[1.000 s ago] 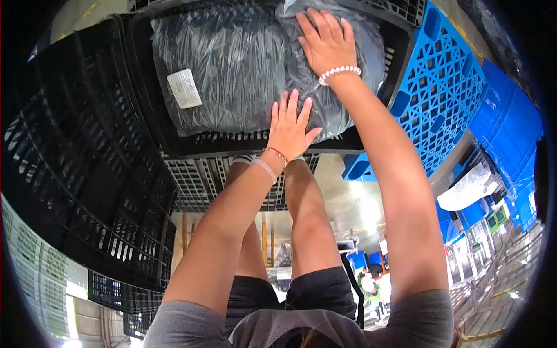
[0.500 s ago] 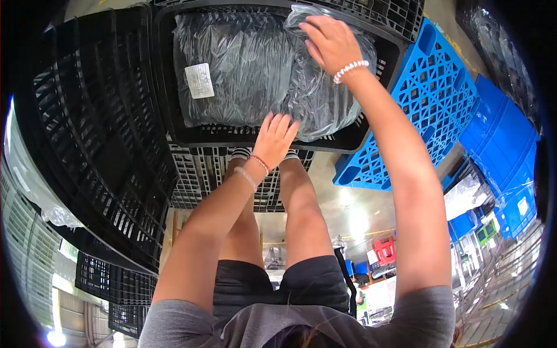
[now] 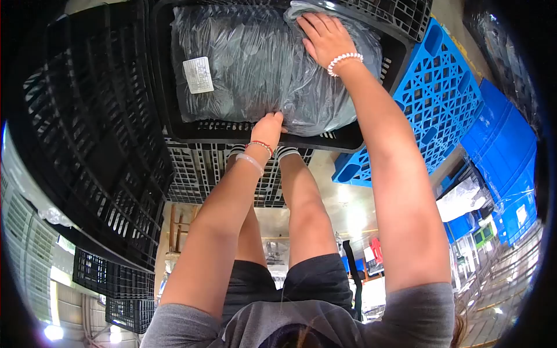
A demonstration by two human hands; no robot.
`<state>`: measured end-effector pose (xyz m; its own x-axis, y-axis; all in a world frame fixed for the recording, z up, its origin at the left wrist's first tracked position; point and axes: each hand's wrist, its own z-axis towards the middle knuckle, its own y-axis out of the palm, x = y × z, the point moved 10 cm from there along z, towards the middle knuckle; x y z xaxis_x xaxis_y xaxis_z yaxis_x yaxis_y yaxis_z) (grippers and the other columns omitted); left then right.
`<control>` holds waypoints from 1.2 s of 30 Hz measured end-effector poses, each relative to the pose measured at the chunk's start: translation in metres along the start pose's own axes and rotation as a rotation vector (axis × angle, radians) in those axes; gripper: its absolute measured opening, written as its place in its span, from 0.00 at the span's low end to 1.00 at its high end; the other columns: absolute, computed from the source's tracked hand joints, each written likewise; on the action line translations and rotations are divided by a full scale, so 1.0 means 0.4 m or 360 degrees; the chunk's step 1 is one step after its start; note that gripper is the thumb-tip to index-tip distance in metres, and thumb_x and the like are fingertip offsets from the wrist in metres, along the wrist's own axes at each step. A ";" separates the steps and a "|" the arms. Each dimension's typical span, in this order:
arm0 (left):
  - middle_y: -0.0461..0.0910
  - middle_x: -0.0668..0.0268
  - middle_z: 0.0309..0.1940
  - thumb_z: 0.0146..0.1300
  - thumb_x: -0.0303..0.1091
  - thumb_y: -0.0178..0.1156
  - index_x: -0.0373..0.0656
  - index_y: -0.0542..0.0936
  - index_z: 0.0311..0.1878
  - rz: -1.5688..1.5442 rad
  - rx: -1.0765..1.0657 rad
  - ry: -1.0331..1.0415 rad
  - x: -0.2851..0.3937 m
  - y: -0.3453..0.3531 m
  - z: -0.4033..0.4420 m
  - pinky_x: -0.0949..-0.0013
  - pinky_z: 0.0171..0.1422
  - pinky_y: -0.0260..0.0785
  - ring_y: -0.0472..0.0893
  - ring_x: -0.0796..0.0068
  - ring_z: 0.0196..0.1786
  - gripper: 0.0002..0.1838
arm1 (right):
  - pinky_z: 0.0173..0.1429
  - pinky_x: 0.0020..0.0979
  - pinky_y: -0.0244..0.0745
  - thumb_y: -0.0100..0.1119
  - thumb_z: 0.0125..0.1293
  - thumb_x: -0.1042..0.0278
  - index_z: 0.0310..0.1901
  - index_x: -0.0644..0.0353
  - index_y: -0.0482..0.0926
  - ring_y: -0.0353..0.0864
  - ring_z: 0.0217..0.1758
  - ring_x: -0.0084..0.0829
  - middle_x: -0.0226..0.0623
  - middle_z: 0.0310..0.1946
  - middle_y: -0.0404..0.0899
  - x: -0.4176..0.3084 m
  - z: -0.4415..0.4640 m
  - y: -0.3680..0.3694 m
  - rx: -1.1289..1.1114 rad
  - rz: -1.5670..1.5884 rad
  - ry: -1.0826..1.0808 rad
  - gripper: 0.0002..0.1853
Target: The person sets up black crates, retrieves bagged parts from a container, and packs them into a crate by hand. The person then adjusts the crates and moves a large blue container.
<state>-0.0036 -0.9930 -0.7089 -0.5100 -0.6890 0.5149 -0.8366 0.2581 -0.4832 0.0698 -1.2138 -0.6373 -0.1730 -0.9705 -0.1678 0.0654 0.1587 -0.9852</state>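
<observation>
A bundle of dark material in clear plastic wrap [image 3: 238, 64] lies in a black plastic crate [image 3: 203, 134]. A white printed label [image 3: 198, 75] is stuck on its left part. Toward the right the wrap looks looser and overlaps; I cannot tell whether that is a second bundle. My left hand [image 3: 268, 129] is closed at the bundle's near edge, its fingers curled on the plastic wrap. Farther back on the right, my right hand [image 3: 329, 37] rests on the wrap, palm down with fingers extended.
Tall black crates [image 3: 96, 110] rise along the left. A blue plastic pallet [image 3: 429, 98] leans to the right of the crate, with blue wrapped material [image 3: 502, 151] beyond it. Under the crate is a black slatted pallet [image 3: 194, 174], close to my feet.
My left hand has gone from spread fingers to a closed grip at the bundle's near edge. My right hand has settled flatter on the wrap, shifting slightly.
</observation>
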 end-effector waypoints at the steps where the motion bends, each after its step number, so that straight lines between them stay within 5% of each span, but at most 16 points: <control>1: 0.74 0.50 0.35 0.51 0.36 0.60 0.38 0.70 0.36 0.0021 0.0011 0.0009 0.004 -0.007 0.002 0.56 0.44 0.68 0.75 0.50 0.41 0.14 | 0.62 0.36 0.57 0.55 0.55 0.60 0.57 0.54 0.66 0.63 0.59 0.33 0.33 0.55 0.65 -0.004 -0.004 -0.009 0.0021 -0.0007 0.0007 0.26; 6: 0.74 0.56 0.37 0.53 0.39 0.60 0.41 0.70 0.42 0.0534 -0.0197 -0.0334 0.063 -0.082 -0.040 0.57 0.46 0.68 0.76 0.55 0.41 0.17 | 0.58 0.35 0.61 0.56 0.53 0.63 0.53 0.55 0.68 0.64 0.58 0.33 0.33 0.53 0.68 -0.007 0.006 -0.079 0.0110 0.0151 0.0040 0.24; 8: 0.71 0.54 0.48 0.56 0.46 0.57 0.44 0.69 0.50 -0.0022 0.0443 -0.0045 0.137 -0.176 -0.043 0.50 0.55 0.62 0.71 0.54 0.54 0.22 | 0.58 0.35 0.64 0.57 0.53 0.65 0.52 0.57 0.68 0.67 0.57 0.35 0.35 0.52 0.68 -0.029 0.023 -0.114 0.0191 0.0221 -0.0076 0.23; 9: 0.71 0.54 0.48 0.56 0.46 0.57 0.44 0.69 0.50 -0.0022 0.0444 -0.0040 0.150 -0.173 -0.033 0.50 0.55 0.62 0.71 0.54 0.54 0.22 | 0.58 0.35 0.64 0.57 0.53 0.65 0.52 0.57 0.68 0.67 0.57 0.35 0.35 0.52 0.68 -0.031 0.032 -0.100 0.0193 0.0216 -0.0074 0.23; 11: 0.57 0.53 0.62 0.58 0.53 0.51 0.47 0.64 0.60 0.0394 0.0947 0.0274 0.232 -0.227 -0.031 0.40 0.63 0.45 0.54 0.53 0.67 0.31 | 0.60 0.36 0.62 0.56 0.54 0.64 0.53 0.58 0.68 0.66 0.58 0.37 0.36 0.53 0.67 -0.028 0.049 -0.040 0.0088 0.0240 -0.0071 0.23; 12: 0.57 0.53 0.62 0.58 0.53 0.51 0.47 0.64 0.60 0.0382 0.0939 0.0283 0.219 -0.203 -0.005 0.40 0.63 0.45 0.54 0.53 0.67 0.31 | 0.62 0.38 0.59 0.54 0.56 0.63 0.54 0.60 0.67 0.65 0.58 0.37 0.38 0.54 0.67 -0.015 0.042 0.006 0.0060 0.0184 -0.0019 0.23; 14: 0.44 0.54 0.68 0.58 0.56 0.48 0.48 0.57 0.65 0.0367 0.0755 0.0201 0.159 -0.119 0.066 0.38 0.65 0.29 0.41 0.52 0.70 0.35 | 0.63 0.38 0.58 0.52 0.57 0.62 0.54 0.60 0.66 0.65 0.58 0.37 0.38 0.54 0.67 -0.018 0.044 0.026 0.0028 0.0136 0.0052 0.23; 24: 0.53 0.54 0.64 0.58 0.50 0.51 0.45 0.60 0.62 0.0280 0.0802 0.0289 0.191 -0.171 0.048 0.36 0.63 0.40 0.50 0.51 0.67 0.32 | 0.65 0.40 0.53 0.51 0.57 0.64 0.55 0.57 0.66 0.62 0.61 0.37 0.38 0.57 0.65 -0.004 0.065 0.051 -0.0232 0.0250 0.0294 0.23; 28: 0.57 0.52 0.62 0.56 0.44 0.56 0.46 0.65 0.59 0.0408 0.1023 0.0441 0.209 -0.295 -0.010 0.35 0.62 0.39 0.53 0.52 0.66 0.28 | 0.65 0.43 0.51 0.53 0.55 0.64 0.54 0.55 0.68 0.60 0.63 0.38 0.37 0.57 0.64 -0.038 -0.039 -0.125 0.0189 0.0366 0.0375 0.22; 30: 0.55 0.52 0.63 0.56 0.46 0.55 0.49 0.65 0.60 0.0568 0.1100 0.0374 0.201 -0.363 0.020 0.35 0.63 0.37 0.52 0.52 0.67 0.28 | 0.65 0.50 0.47 0.55 0.53 0.61 0.56 0.52 0.68 0.57 0.65 0.38 0.37 0.60 0.62 0.015 -0.150 -0.127 0.0216 0.0110 0.1016 0.26; 36: 0.55 0.57 0.65 0.57 0.51 0.53 0.51 0.63 0.62 0.0967 0.1025 0.0323 0.151 -0.366 0.171 0.39 0.65 0.38 0.51 0.54 0.68 0.30 | 0.65 0.56 0.41 0.54 0.56 0.55 0.62 0.44 0.61 0.45 0.70 0.41 0.38 0.67 0.50 0.009 -0.226 0.037 -0.0031 -0.0058 0.1204 0.30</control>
<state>0.1017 -1.1188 -0.6556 -0.9034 -0.4094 0.1277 -0.1696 0.0677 -0.9832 -0.0186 -1.1984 -0.6556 -0.8025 -0.5870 -0.1072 0.0306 0.1388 -0.9898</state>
